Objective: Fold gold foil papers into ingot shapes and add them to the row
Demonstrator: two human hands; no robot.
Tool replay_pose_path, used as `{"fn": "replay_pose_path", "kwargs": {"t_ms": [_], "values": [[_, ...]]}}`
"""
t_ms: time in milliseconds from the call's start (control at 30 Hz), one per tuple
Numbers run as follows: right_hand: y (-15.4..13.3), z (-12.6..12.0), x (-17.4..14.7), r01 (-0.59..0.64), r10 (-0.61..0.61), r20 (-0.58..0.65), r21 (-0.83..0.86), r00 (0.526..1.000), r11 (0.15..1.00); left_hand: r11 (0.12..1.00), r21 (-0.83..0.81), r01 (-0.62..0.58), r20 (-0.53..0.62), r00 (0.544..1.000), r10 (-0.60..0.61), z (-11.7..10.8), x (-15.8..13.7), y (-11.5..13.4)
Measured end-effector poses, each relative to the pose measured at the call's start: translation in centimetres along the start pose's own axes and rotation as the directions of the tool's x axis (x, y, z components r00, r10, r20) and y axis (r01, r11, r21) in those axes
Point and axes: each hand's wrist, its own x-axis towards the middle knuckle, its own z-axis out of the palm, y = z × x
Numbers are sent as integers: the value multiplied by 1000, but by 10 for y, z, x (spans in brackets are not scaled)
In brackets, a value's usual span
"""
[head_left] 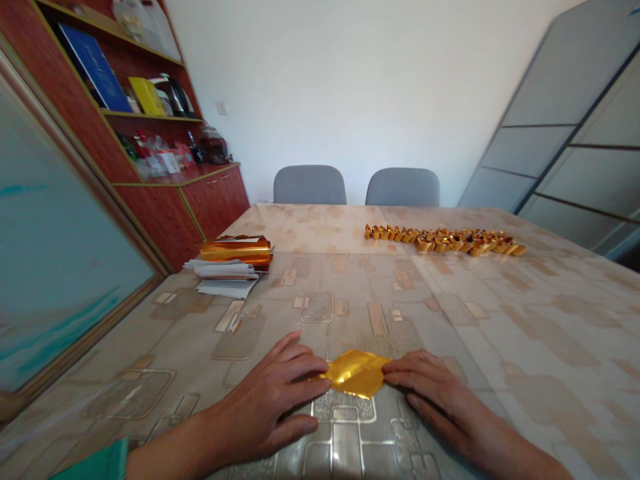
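Observation:
A small sheet of shiny gold foil paper (357, 373) lies in front of me on the table, roughly diamond-shaped with light creases across it. My left hand (280, 387) has its fingertips on the left corner of the sheet, covering that corner, while its thumb stays apart below. On the opposite corner, the fingertips of my right hand (437, 393) hold the foil, pressed close together, with the thumb tucked lower. The sheet spans the gap between both hands.
Folded gold foil pieces (450, 240) form a long pile at the back right. A stack of gold foil sheets (237, 251) and white papers (227, 277) sits at the left. Two grey chairs (310, 185) stand behind the patterned table (300, 227).

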Motion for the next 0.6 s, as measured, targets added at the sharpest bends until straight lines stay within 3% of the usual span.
{"fn": "replay_pose_path", "kwargs": {"t_ms": [133,267,600], "values": [[2,-2,15,-4,8,58,-79,998,997,1000,-12,2,40,999,-2,-2,1,1],[7,-4,24,12,-8,43,-106,999,994,998,-49,-47,4,999,47,-6,3,-5],[6,-6,17,-17,28,78,-140,997,990,978,-68,-197,-9,980,197,-10,21,-30]]}}
